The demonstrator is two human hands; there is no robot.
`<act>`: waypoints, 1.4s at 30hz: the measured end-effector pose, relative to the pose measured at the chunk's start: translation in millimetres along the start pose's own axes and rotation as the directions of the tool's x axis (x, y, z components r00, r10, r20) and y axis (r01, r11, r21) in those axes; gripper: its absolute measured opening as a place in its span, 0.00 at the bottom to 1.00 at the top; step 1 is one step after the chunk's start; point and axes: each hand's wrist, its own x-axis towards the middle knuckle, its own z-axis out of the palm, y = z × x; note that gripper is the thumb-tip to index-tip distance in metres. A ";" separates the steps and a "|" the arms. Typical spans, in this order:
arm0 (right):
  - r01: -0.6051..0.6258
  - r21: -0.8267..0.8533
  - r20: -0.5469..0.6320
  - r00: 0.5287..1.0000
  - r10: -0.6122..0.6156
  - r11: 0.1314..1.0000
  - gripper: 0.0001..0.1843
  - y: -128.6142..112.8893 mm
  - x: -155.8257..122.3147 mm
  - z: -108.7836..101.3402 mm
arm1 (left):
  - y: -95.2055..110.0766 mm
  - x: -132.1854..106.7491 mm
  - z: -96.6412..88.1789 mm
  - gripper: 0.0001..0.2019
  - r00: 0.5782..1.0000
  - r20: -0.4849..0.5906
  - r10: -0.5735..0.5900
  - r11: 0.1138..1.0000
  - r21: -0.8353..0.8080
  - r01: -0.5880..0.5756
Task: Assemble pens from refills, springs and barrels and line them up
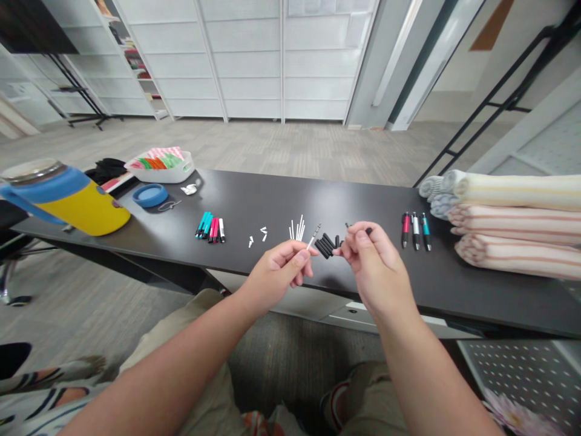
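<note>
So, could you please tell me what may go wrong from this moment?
The left hand pinches a thin rod near one end, so it might tilt or slip. The black tubes lie close to both hands; a brush of the right hand could scatter them. The tiny white pieces lie loose on the dark table and might easily get lost.

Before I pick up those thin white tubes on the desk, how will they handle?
The thin white tubes will probably feel light, being so slender. They lie straight, so they're likely fairly stiff. Their rod-like shape on the flat black desktop suggests they may roll if nudged.
</note>
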 end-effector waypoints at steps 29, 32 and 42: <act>-0.139 -0.403 0.128 0.970 0.206 0.905 0.19 -17.9 -6.6 1.2 | 4.6 -3.8 7.1 0.17 0.965 0.258 -0.047 0.996 -0.055 0.064; -0.112 -0.441 0.131 0.974 0.187 0.891 0.19 -21.6 -7.1 0.5 | 2.7 -4.0 7.7 0.19 0.961 0.270 -0.055 0.990 -0.112 0.088; -0.082 -0.474 0.172 0.968 0.183 0.877 0.19 -31.5 -8.8 -4.4 | 4.6 -3.4 5.7 0.19 0.951 0.298 -0.080 0.995 -0.037 0.095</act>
